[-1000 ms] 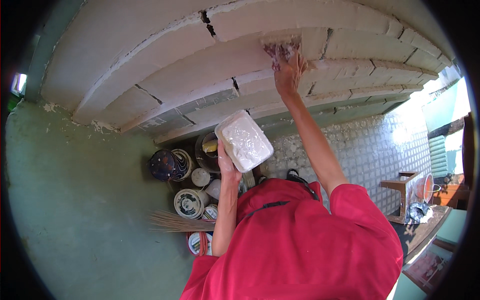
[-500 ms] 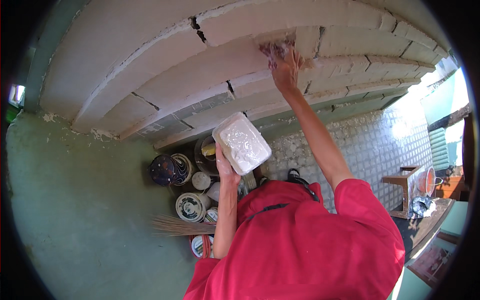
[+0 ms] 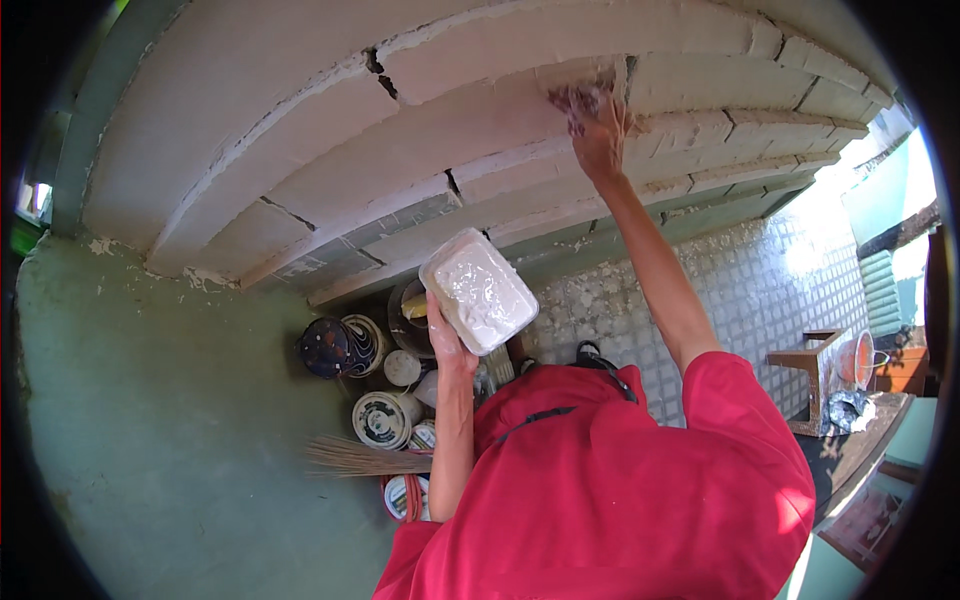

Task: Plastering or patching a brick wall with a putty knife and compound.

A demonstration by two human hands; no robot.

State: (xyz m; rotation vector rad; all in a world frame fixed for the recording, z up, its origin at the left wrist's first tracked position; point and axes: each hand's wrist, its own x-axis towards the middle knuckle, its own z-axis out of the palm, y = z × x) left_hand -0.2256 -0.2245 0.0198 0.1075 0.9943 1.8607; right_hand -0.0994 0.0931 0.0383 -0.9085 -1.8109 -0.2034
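We clamped left hand [image 3: 452, 345] on side of tub [image 3: 445, 290], white paste [image 3: 490, 290] inside, low before us. Our right hand [image 3: 602, 138] gripped blurred, smeared spreader [image 3: 580, 98], seemingly against wall [image 3: 460, 110], just beside dark joint [image 3: 630, 76]. We judged even pressure, low spreader angle, level tub best; near joint, lighter touch.

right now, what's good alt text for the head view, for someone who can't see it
The left hand holds a tray of white paste while the right hand holds a blurred flat tool up to a pale wall with dark gaps. Buckets and a stick broom are to the left.
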